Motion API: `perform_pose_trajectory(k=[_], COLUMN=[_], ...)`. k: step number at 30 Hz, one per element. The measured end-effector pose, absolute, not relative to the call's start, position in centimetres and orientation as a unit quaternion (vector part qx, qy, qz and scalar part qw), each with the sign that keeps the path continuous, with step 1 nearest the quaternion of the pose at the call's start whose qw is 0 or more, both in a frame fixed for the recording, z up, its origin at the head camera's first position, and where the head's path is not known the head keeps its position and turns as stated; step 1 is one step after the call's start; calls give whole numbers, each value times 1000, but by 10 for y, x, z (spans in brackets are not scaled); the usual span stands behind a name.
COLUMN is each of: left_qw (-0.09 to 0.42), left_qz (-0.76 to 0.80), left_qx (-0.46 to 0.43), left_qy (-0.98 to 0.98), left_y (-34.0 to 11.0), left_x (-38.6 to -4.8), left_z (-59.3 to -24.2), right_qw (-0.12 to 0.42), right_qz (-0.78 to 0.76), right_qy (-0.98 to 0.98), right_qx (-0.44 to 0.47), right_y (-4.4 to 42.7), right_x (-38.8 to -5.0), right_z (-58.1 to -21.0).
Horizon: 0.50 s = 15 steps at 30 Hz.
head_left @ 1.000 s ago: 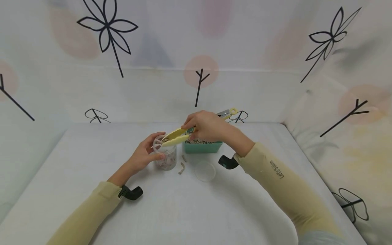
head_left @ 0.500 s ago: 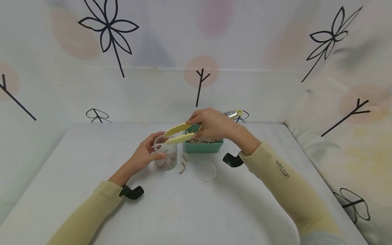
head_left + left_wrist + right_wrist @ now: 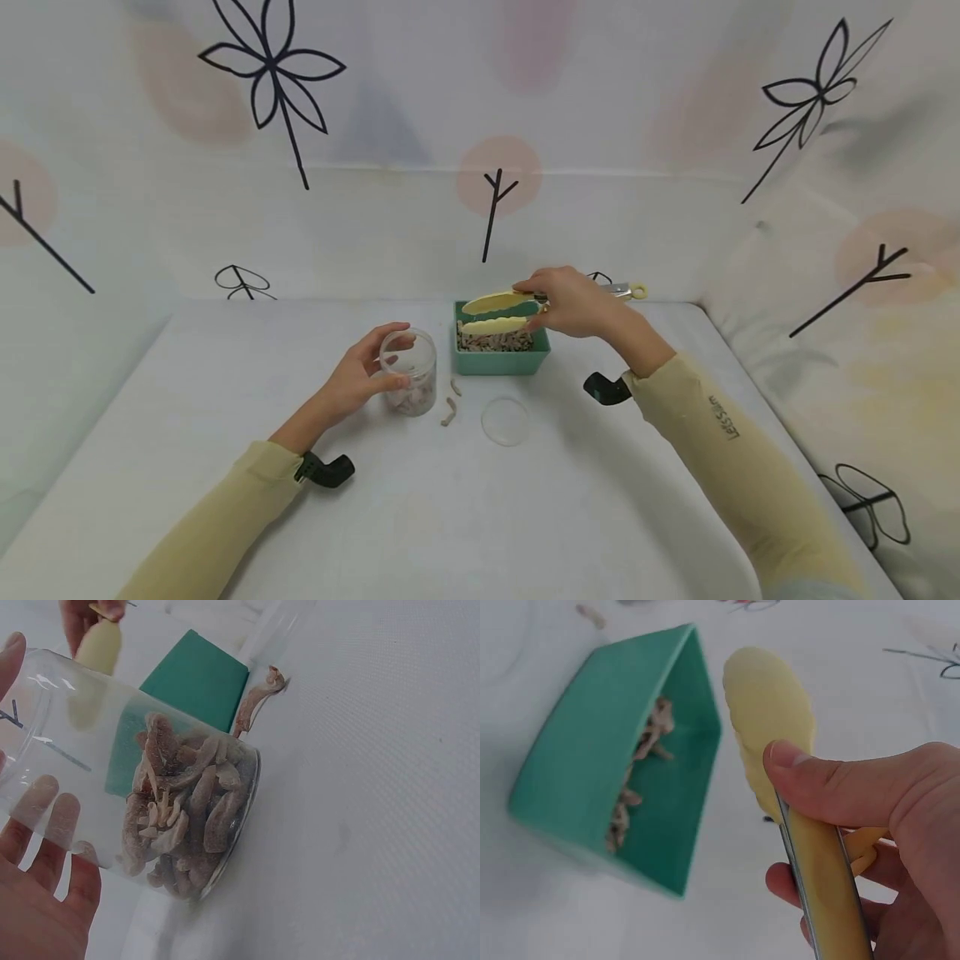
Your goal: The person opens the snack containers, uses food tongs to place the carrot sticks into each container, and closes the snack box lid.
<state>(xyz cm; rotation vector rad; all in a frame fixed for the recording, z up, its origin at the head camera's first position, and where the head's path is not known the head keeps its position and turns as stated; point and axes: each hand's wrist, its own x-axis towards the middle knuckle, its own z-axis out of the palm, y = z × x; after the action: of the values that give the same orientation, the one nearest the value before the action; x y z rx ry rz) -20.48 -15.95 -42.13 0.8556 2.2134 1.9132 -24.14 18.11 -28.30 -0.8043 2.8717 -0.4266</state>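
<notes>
My left hand (image 3: 358, 375) grips a clear plastic jar (image 3: 420, 379) that stands on the table, fingers around its upper part. In the left wrist view, dried brownish strips (image 3: 191, 802) fill the lower part of the jar. My right hand (image 3: 573, 302) holds yellow-tipped metal tongs (image 3: 495, 325) over a green rectangular box (image 3: 502, 363). The tong tips are spread apart, and nothing shows between them. Similar dried pieces (image 3: 656, 727) lie inside the box, as the right wrist view shows.
Two loose dried strips (image 3: 449, 412) lie on the white table (image 3: 420, 517) between the jar and the box. A round clear lid (image 3: 505, 421) lies flat to the right of them. A patterned cloth wall (image 3: 390, 233) rises behind the table.
My right hand has carried the tongs from the jar's mouth rightward to above the green box. The left hand still grips the jar in the same spot.
</notes>
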Motion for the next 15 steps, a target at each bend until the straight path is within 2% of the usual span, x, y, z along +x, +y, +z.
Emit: perform_pose_trajectory(k=[15], left_qw=[42], left_qz=[625], left_qx=[284], left_qy=[726], left_y=[-159], left_x=[-204], left_z=[-422], right_qw=[105], right_qz=[-24], right_qy=[963], right_qx=[-246], right_y=[185], right_x=[-270], right_z=[-315])
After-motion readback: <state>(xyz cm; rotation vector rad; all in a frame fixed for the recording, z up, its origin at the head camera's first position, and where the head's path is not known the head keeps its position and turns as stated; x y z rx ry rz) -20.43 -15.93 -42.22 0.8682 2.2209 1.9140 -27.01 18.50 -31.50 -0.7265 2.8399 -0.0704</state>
